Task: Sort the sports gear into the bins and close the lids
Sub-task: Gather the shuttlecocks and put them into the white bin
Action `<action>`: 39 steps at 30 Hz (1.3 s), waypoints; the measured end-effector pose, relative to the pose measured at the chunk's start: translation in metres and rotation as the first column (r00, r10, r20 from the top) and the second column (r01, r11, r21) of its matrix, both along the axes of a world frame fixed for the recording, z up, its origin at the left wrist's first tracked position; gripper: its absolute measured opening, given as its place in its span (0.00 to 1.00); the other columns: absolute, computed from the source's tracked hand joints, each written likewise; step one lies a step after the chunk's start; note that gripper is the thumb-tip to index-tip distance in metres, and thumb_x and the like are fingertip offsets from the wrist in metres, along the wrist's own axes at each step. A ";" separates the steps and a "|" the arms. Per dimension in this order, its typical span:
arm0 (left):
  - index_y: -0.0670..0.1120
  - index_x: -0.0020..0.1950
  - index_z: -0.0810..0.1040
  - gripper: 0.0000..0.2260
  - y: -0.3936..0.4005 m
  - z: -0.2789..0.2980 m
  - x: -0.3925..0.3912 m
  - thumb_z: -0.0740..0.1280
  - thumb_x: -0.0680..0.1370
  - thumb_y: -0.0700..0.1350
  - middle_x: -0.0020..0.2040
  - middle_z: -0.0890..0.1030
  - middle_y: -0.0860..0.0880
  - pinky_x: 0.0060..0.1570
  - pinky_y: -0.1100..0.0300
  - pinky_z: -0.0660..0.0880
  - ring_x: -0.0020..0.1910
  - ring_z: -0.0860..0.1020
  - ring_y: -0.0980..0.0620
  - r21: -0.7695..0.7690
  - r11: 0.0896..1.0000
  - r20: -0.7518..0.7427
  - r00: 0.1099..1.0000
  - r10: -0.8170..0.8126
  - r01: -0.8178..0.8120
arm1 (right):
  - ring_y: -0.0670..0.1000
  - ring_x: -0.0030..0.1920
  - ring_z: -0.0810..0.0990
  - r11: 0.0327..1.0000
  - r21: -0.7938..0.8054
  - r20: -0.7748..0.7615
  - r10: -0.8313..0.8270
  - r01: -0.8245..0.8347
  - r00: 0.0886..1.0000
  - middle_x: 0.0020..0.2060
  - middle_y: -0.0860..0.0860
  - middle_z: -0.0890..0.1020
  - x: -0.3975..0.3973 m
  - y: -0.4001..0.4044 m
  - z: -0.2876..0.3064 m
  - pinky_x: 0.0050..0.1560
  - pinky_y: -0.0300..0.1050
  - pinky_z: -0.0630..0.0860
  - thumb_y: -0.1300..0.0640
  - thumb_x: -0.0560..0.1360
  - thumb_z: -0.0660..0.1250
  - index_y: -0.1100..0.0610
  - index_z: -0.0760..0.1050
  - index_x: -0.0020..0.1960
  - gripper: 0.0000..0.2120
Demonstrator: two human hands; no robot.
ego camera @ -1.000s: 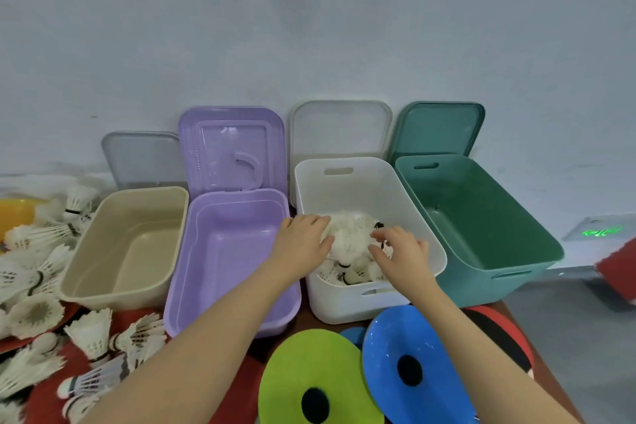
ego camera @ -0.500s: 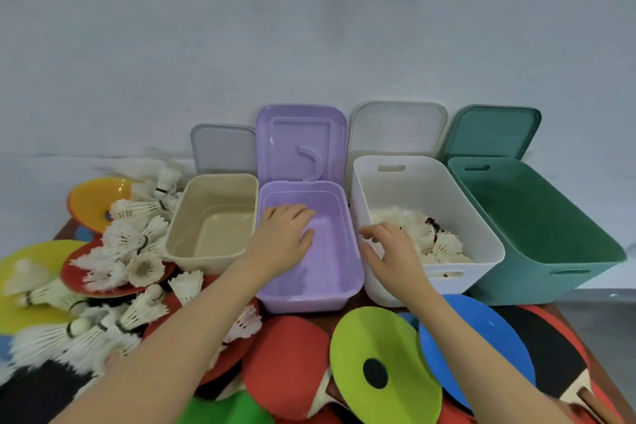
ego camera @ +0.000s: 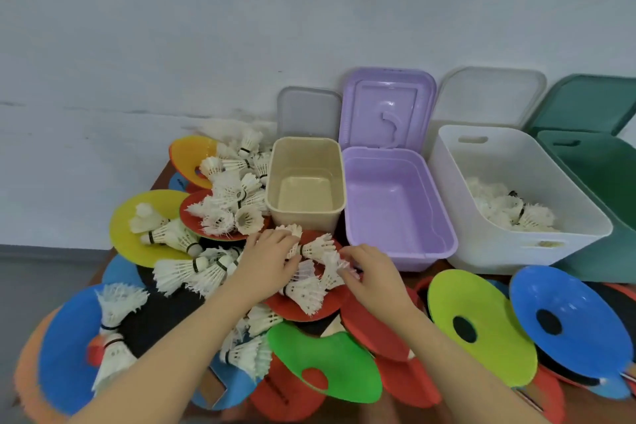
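Observation:
Four open bins stand in a row against the wall: beige bin [ego camera: 306, 217], purple bin [ego camera: 440, 244], white bin [ego camera: 516, 241] and green bin [ego camera: 616, 182]. The white bin holds several white shuttlecocks [ego camera: 512, 208]. A cluster of shuttlecocks [ego camera: 309, 272] lies on a red disc in front of the beige and purple bins. My left hand [ego camera: 266, 260] curls over this cluster from the left, fingers touching shuttlecocks. My right hand [ego camera: 373, 272] closes on it from the right. More shuttlecocks [ego camera: 227, 196] are heaped to the left.
Lids lean on the wall behind each bin, the purple lid [ego camera: 387, 107] among them. Flat cones lie around: yellow [ego camera: 137, 227], blue [ego camera: 65, 354], green [ego camera: 330, 368], lime [ego camera: 481, 323] and another blue [ego camera: 568, 320]. Red and black paddles [ego camera: 378, 330] lie beneath.
Both hands left the white bin, crossed left over the purple bin, and now gather shuttlecocks on the table. My view swung left and down.

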State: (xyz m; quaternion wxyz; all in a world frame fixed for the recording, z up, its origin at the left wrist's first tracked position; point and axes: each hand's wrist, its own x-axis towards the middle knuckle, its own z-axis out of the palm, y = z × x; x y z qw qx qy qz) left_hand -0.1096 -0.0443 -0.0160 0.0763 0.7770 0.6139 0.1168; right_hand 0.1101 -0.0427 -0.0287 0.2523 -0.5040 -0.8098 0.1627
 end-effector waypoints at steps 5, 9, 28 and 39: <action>0.51 0.68 0.70 0.23 -0.014 -0.019 -0.020 0.55 0.77 0.61 0.67 0.71 0.54 0.64 0.53 0.55 0.67 0.65 0.52 -0.036 0.998 -0.019 0.999 -0.042 0.042 | 0.48 0.47 0.77 0.985 -0.061 0.048 -0.156 0.159 0.987 0.43 0.45 0.80 -0.022 -0.016 -0.014 0.52 0.45 0.65 0.59 0.75 0.64 0.52 0.75 0.55 0.09; 0.52 0.69 0.68 0.34 -0.019 -0.023 -0.019 0.45 0.69 0.67 0.68 0.69 0.54 0.64 0.54 0.52 0.68 0.63 0.53 -0.083 0.983 0.000 0.986 -0.166 0.166 | 0.50 0.46 0.79 0.972 0.025 -0.057 -0.230 0.232 0.971 0.45 0.48 0.82 -0.020 -0.025 -0.014 0.50 0.47 0.69 0.63 0.74 0.65 0.56 0.78 0.51 0.08; 0.49 0.70 0.69 0.25 -0.021 -0.024 0.007 0.63 0.76 0.57 0.55 0.77 0.51 0.55 0.57 0.66 0.53 0.75 0.52 0.105 0.972 0.265 0.936 -0.232 0.211 | 0.50 0.39 0.77 0.960 0.142 -0.123 -0.226 0.243 0.966 0.40 0.41 0.73 0.005 -0.042 -0.009 0.43 0.46 0.70 0.62 0.73 0.62 0.54 0.76 0.60 0.17; 0.44 0.66 0.73 0.27 0.040 0.046 0.090 0.60 0.74 0.59 0.50 0.79 0.47 0.48 0.52 0.72 0.47 0.78 0.48 0.352 0.917 0.281 0.913 -0.295 0.188 | 0.45 0.38 0.72 0.911 0.277 -0.310 -0.216 0.306 0.926 0.38 0.47 0.73 0.084 0.006 0.063 0.41 0.47 0.72 0.64 0.72 0.60 0.59 0.75 0.61 0.18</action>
